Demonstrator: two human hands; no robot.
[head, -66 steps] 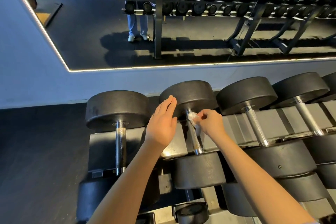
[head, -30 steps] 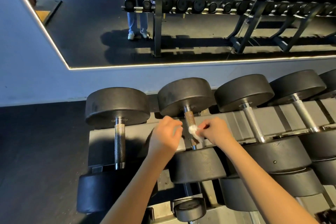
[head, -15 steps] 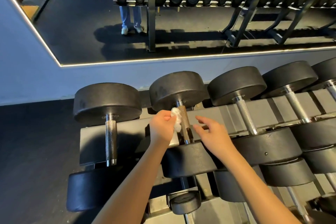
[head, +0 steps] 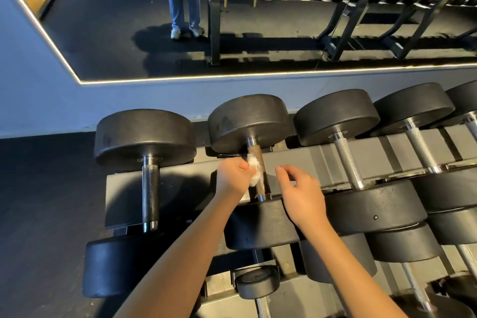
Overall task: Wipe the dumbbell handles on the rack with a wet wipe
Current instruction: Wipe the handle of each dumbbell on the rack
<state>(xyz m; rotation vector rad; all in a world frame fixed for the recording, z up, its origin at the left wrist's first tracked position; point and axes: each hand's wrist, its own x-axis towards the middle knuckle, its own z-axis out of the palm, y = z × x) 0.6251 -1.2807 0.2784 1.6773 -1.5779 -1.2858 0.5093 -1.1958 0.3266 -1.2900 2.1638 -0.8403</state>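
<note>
Because the grey rack (head: 309, 160) cradles the heavy, rubber-headed second dumbbell (head: 249, 121), it should stay put; its knurled brownish handle (head: 259, 160) is rigid and grippy. The right hand (head: 300, 192) hovers beside, fingers loose and empty; the left hand (head: 232, 179) pinches the soft, limp wet wipe (head: 253, 172) against that handle.

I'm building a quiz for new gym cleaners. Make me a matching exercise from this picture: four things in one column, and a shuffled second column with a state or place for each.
Column 1
1. left hand
2. right hand
3. wet wipe
4. leftmost dumbbell handle

Column 2
A. bare, nothing touching it
B. held against the second dumbbell's brownish handle
C. open, holding nothing
D. pinches the white wad

Pairs: 1-D, 2-C, 3-B, 4-A
</note>
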